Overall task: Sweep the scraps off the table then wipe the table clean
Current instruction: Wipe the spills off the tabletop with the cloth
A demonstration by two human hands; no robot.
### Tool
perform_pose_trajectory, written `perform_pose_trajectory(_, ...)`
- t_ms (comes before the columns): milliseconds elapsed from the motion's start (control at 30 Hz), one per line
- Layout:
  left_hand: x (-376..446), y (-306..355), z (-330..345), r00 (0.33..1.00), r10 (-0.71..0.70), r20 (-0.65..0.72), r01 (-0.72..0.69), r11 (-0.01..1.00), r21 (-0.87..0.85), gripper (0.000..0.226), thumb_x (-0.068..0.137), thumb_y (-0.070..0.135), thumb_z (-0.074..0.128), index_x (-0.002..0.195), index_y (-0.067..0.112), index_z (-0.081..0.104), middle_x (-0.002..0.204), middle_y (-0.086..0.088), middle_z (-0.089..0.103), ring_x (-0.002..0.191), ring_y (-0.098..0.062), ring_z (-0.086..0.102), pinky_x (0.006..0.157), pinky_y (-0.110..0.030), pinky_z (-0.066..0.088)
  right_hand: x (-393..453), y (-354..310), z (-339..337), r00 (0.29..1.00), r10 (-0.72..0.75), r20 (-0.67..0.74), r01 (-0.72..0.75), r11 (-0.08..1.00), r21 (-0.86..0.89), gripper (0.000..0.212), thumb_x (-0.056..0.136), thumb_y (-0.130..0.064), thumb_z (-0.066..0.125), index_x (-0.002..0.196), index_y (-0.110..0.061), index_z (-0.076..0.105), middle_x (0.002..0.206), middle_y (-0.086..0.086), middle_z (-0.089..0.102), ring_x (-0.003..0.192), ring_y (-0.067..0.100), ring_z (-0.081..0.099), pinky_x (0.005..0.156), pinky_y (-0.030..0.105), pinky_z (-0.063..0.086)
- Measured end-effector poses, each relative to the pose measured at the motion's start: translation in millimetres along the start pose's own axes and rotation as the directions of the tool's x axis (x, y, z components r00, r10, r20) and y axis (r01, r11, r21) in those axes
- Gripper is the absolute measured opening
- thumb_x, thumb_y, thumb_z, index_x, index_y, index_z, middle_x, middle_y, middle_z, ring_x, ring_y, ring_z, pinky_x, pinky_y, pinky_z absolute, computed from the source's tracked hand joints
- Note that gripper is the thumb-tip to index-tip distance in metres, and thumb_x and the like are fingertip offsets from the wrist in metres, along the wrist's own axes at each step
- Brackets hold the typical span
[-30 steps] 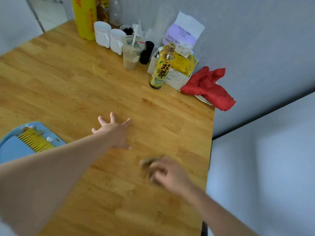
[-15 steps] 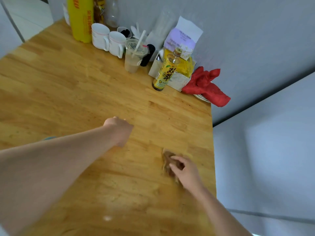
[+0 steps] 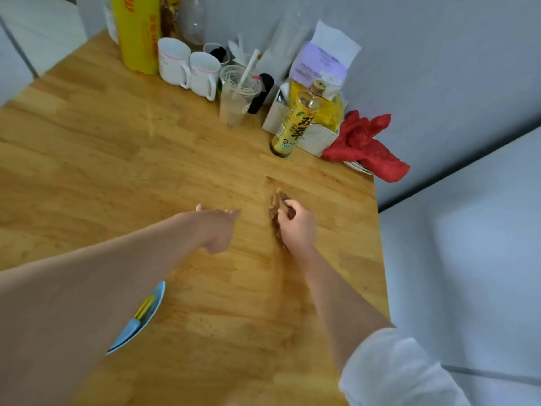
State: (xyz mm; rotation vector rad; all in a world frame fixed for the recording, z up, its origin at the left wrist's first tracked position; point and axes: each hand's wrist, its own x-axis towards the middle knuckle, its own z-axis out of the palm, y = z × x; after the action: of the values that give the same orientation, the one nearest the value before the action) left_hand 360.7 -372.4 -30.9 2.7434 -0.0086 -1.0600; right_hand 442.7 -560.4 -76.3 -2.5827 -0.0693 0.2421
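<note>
Right hand [image 3: 297,225] grips the brown rag [image 3: 276,205] on the table [image 3: 117,159], right of centre; left hand [image 3: 216,227] hovers open just beside, unwiped wood stretching leftward

Mugs [image 3: 187,67], a cup [image 3: 236,96] and a bottle [image 3: 295,124] are crowding the desk's [image 3: 117,159] far edge. Bare wood is lying open nearer. A blue dustpan [image 3: 140,317] is sitting at the near left.

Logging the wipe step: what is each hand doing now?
Left hand: open, holding nothing.
Right hand: gripping a brown rag on the table.
</note>
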Motion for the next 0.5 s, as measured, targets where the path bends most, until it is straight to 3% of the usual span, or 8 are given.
perform_pose_trajectory(67,2.2,-0.4,1.6,0.998,-0.032,-0.052,0.028,0.996,-0.089,0.083,0.096,0.007,0.044,0.159,0.022,-0.008,0.142,-0.017,0.054,0.128,-0.04,0.05,0.118,-0.054,0.024,7.7,-15.2,20.1,0.995,0.039,-0.094,-0.044,0.998,-0.049,0.035,0.1,-0.031,0.05,0.134,-0.029,0.057,0.122,0.008,0.06,0.102,0.028,0.063,0.085,0.04,0.055)
perform_pose_trajectory(167,2.6,5.3,-4.7,0.998,-0.028,0.049,0.032,0.996,-0.08,0.088,0.096,-0.002,0.043,0.156,0.016,-0.019,0.098,-0.007,0.07,0.086,-0.03,0.06,0.118,-0.05,0.022,-52.5,-21.1,47.9,0.96,-0.278,0.014,0.278,0.954,-0.114,0.035,0.095,-0.032,0.052,0.128,-0.031,0.06,0.119,0.001,0.056,0.108,0.027,0.057,0.083,0.037,0.052)
perform_pose_trajectory(233,1.9,4.6,-8.5,0.998,-0.02,0.06,0.024,0.998,-0.059,0.079,0.099,0.0,0.041,0.16,0.018,-0.006,0.104,-0.004,0.067,0.098,-0.034,0.061,0.117,-0.049,0.025,-114.3,5.8,50.3,0.906,-0.402,0.132,0.415,0.905,-0.094,0.033,0.088,-0.037,0.051,0.119,-0.037,0.061,0.108,-0.007,0.053,0.103,0.023,0.055,0.076,0.032,0.052)
perform_pose_trajectory(300,-2.6,5.3,-12.7,0.998,-0.012,0.065,0.021,0.99,-0.138,0.075,0.103,0.006,0.038,0.159,0.029,-0.005,0.107,-0.004,0.065,0.117,-0.034,0.057,0.118,-0.047,0.024,-171.6,42.7,32.4,0.783,-0.531,0.326,0.567,0.824,-0.02,0.031,0.083,-0.041,0.052,0.114,-0.041,0.057,0.096,-0.013,0.046,0.102,0.018,0.052,0.075,0.027,0.051)
perform_pose_trajectory(367,-5.1,5.2,-11.9,0.998,0.0,0.067,0.01,0.99,-0.144,0.066,0.107,0.019,0.036,0.159,0.035,-0.002,0.15,-0.01,0.045,0.131,-0.033,0.048,0.119,-0.045,0.02,-172.0,84.5,1.3,0.685,-0.601,0.412,0.656,0.754,0.008,0.03,0.085,-0.039,0.055,0.115,-0.042,0.057,0.098,-0.014,0.046,0.104,0.014,0.053,0.077,0.024,0.05)
perform_pose_trajectory(433,-4.0,4.7,-10.0,0.998,0.002,0.062,0.001,0.998,-0.055,0.062,0.107,0.038,0.035,0.159,0.037,0.003,0.168,-0.004,0.005,0.144,-0.032,0.033,0.123,-0.048,0.013,-119.2,117.8,-35.8,0.869,-0.434,0.238,0.474,0.868,-0.146,0.027,0.092,-0.035,0.055,0.118,-0.04,0.059,0.108,-0.012,0.056,0.103,0.014,0.059,0.081,0.026,0.05)
perform_pose_trajectory(467,-3.5,6.0,-6.8,0.998,-0.004,0.068,0.006,1.0,-0.024,0.063,0.105,0.046,0.036,0.159,0.037,0.005,0.168,-0.002,-0.003,0.148,-0.032,0.027,0.123,-0.049,0.011,-86.1,130.5,-57.6,0.966,-0.249,0.073,0.259,0.945,-0.2,0.026,0.096,-0.034,0.053,0.121,-0.037,0.059,0.113,-0.006,0.06,0.102,0.017,0.063,0.084,0.029,0.05)
perform_pose_trajectory(500,-2.7,7.3,-4.8,0.997,-0.016,0.069,0.016,1.0,-0.001,0.065,0.104,0.051,0.038,0.159,0.037,0.007,0.167,-0.001,-0.005,0.149,-0.032,0.024,0.123,-0.049,0.011,-58.3,141.5,-74.7,0.995,-0.017,-0.094,0.0,0.986,-0.169,0.027,0.099,-0.033,0.051,0.125,-0.033,0.058,0.117,0.002,0.061,0.101,0.024,0.065,0.086,0.036,0.053)
